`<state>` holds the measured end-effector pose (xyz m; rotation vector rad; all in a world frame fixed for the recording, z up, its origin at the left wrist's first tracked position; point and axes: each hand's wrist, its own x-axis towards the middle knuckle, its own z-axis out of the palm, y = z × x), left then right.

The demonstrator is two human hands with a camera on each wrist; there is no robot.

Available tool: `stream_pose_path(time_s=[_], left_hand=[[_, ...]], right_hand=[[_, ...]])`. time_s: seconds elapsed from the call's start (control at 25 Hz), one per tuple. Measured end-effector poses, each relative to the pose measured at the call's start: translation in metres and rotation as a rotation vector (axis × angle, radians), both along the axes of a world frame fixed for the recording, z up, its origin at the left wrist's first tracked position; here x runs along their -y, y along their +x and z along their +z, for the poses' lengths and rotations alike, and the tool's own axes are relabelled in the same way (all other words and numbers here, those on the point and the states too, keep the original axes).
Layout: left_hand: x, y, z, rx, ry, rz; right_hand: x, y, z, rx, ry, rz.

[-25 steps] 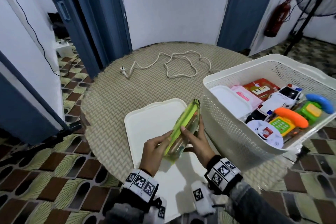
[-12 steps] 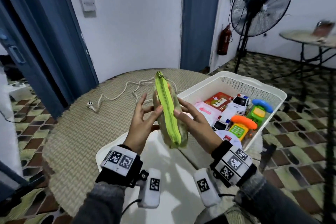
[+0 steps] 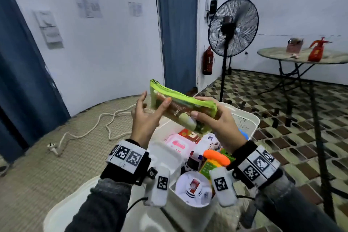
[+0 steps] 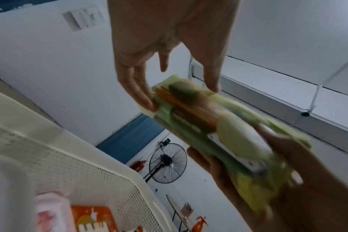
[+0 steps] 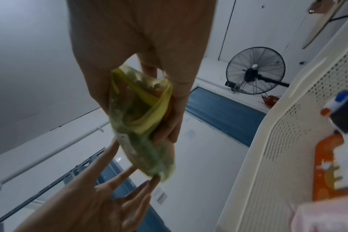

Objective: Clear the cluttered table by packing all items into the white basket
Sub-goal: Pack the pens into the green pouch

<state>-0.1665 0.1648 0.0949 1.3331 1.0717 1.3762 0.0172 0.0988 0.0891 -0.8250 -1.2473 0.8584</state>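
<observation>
Head view showing a green zip pouch (image 3: pixel 183 110) being held in the air over the white basket (image 3: pixel 246 118), well above the toys already lying inside. Risking a slip here: gripping only at the two ends, with the soft, filled pouch sagging or twisting between them, and judging that letting go unevenly could send it onto the basket rim and off to the worktop (image 3: pixel 37 165) or the floor. Also risking a landing on the heaped toy phone (image 3: pixel 216 157) and toy car (image 3: pixel 194 158), sliding off instead of settling. Left hand (image 3: pixel 146 118) reaching up with palm turned inward, thumb and fingertips (image 4: pixel 147 100) pinching the pouch's left end, remaining fingers spread and straight. Right hand (image 3: pixel 216 120) cupping the right end from below, thumb on the near face, fingers (image 5: pixel 173 125) curled round the far side, clamped on the pouch. Still lying on the worktop: a white cord (image 3: pixel 90 132) with its plug, and a white tray (image 3: pixel 62 211) at the near edge.
</observation>
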Motion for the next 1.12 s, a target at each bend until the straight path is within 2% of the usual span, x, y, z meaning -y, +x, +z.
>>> stream_pose_path(time_s=[0.28,0.4,0.56,0.6,0.8,1.0,1.12], left_hand=[[-0.046,0.07,0.013,-0.117,-0.029,-0.08],[-0.051,0.1,0.012,-0.095,-0.048,-0.005],[-0.058,0.132,0.004,-0.053,-0.054,0.211],[-0.059,0.136,0.0,-0.06,-0.061,0.241],[-0.067,0.135,-0.024,-0.214,-0.139,0.274],[-0.086,0.125,-0.043,-0.259,-0.266,0.335],[-0.102,0.119,-0.053,-0.351,-0.338,0.388]], right_hand=[[-0.056,0.117,0.012,-0.081,-0.15,0.16],[-0.08,0.158,0.013,-0.061,-0.208,0.276],[-0.113,0.201,0.015,0.303,-0.245,0.409],[-0.121,0.207,0.012,0.369,-0.248,0.395],[-0.17,0.218,0.0,0.548,-0.239,0.243],[-0.224,0.201,-0.001,0.751,-0.322,0.354],[-0.251,0.184,-0.003,0.916,-0.401,0.262]])
